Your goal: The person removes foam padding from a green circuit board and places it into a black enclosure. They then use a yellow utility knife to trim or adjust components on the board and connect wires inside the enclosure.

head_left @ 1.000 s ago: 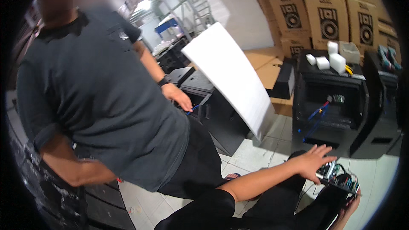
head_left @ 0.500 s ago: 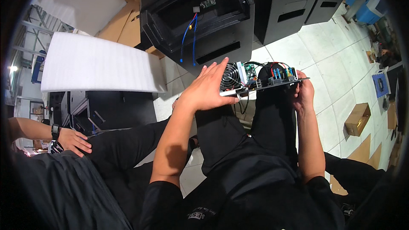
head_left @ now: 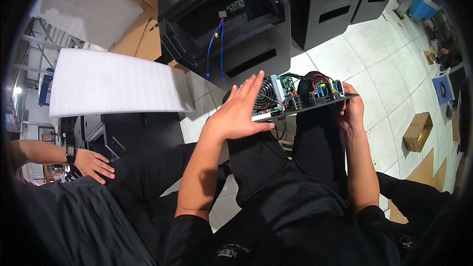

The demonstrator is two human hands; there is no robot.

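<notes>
Above my knees I hold a flat black electronics panel (head_left: 315, 107) carrying circuit boards, a round fan (head_left: 266, 93) with a wire guard, and red and black wires. My left hand (head_left: 238, 108) grips its left end, fingers stretched up beside the fan and thumb along the near edge. At the right end, my right hand (head_left: 351, 108) pinches the corner; some of its fingers are hidden under the panel. A black speaker-like cabinet (head_left: 197, 59) stands just beyond, open at the top, with blue wires (head_left: 215, 51) hanging out of it.
More black cabinets (head_left: 330, 17) stand at the back right. On the left, a white foam sheet (head_left: 118, 81) lies over another black cabinet. A co-worker's hand (head_left: 93, 164) rests on their leg beside me. An open cardboard box (head_left: 418, 132) sits on the tiled floor at right.
The panel has tilted a little, so more of its boards and parts show. Both my hands keep their hold. The surroundings have shifted slightly in the view.
</notes>
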